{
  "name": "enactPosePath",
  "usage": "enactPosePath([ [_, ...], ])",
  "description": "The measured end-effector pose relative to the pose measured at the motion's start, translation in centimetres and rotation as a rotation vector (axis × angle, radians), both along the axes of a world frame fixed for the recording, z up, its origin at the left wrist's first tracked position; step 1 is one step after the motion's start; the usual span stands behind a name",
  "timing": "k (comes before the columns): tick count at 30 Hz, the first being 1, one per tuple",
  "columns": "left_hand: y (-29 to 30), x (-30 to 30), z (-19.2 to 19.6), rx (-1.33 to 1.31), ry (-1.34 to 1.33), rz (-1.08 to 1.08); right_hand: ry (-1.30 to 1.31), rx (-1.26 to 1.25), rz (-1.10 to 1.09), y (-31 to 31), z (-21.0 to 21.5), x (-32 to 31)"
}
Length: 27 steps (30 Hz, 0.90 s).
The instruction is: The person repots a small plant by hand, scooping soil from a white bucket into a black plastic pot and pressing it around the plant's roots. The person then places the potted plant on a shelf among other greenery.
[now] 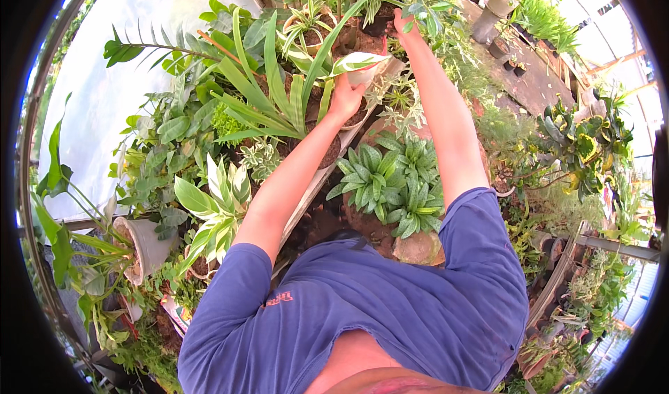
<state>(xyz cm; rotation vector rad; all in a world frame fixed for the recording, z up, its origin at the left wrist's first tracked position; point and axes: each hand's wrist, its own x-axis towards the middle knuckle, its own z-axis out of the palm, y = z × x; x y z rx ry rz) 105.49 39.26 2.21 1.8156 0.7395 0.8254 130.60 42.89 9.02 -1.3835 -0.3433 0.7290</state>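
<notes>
My left hand reaches forward among the plants, its fingers closed around a small white pot. A leaf with a pale centre and green edges hangs over that pot. Farther off, my right hand is at the side of a dark plant pot holding a narrow-leaved striped plant; its fingers look closed on the pot, though leaves partly cover them. A thin red edge shows between the two pots. Long strap-like leaves rise just left of my left hand.
A wooden ledge runs slantwise below my left arm. Silvery-green leafy plants grow between my arms, by a stone. A tilted grey pot stands at left. More pots line a path at the far right.
</notes>
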Motion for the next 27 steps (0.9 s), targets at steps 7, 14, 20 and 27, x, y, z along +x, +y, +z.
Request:
enactPosePath([
  [7,-1.2,-1.5,1.4,-0.197,0.036,-0.136,-0.010,-0.081,-0.001,0.6,0.4,-1.0],
  [14,-1.9,-1.4,1.2,-0.267,0.067,-0.267,0.015,-0.163,0.018,-0.5,2.3,-1.6],
  [20,-2.2,-1.8,0.8,-0.275,0.057,-0.308,0.000,-0.148,0.027,-0.3,2.5,-1.2],
  [27,-3.4,-1.9,2.8,-0.301,0.127,-0.302,-0.005,-0.127,0.093,1.0,-1.2,2.2],
])
